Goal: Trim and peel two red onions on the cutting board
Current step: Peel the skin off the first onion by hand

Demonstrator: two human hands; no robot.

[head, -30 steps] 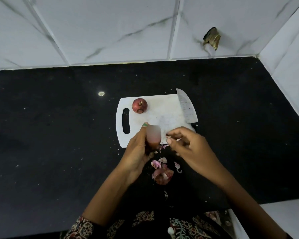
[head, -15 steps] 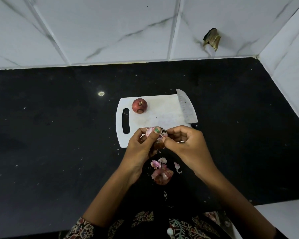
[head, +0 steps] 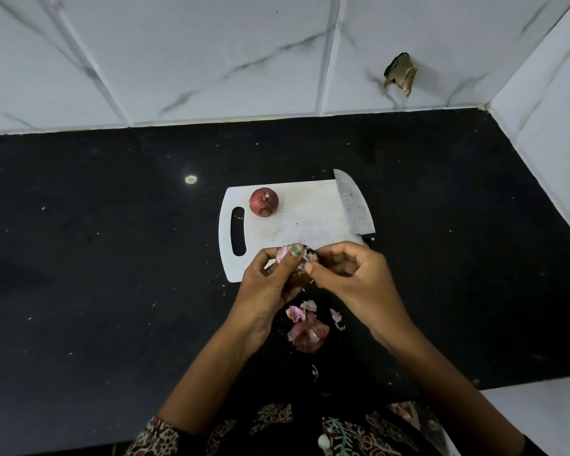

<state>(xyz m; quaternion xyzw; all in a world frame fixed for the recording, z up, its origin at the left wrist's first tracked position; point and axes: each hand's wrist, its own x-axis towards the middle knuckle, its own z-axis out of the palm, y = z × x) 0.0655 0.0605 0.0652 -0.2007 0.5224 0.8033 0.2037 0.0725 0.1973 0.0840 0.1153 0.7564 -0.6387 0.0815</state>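
First onion [head: 297, 262] gripped by left hand [head: 270, 284], skin pinched by right hand [head: 346, 274]; peeling unfinished. Second onion [head: 264, 202] unpeeled at 11 o'clock on cutting board [head: 310, 218].

Even, soft light falls from overhead, fairly bright on the white wall tiles [head: 211, 54] and dimmer on the black tabletop [head: 79, 258], which swallows most shadow. A small round glare spot [head: 191, 179] sits near the tabletop's far edge. The knife blade [head: 352, 205] shows a dull sheen. Wide-angle distortion bends the tile seams outward toward the corners. Focus is reasonably sharp at centre, softer along the near edge.
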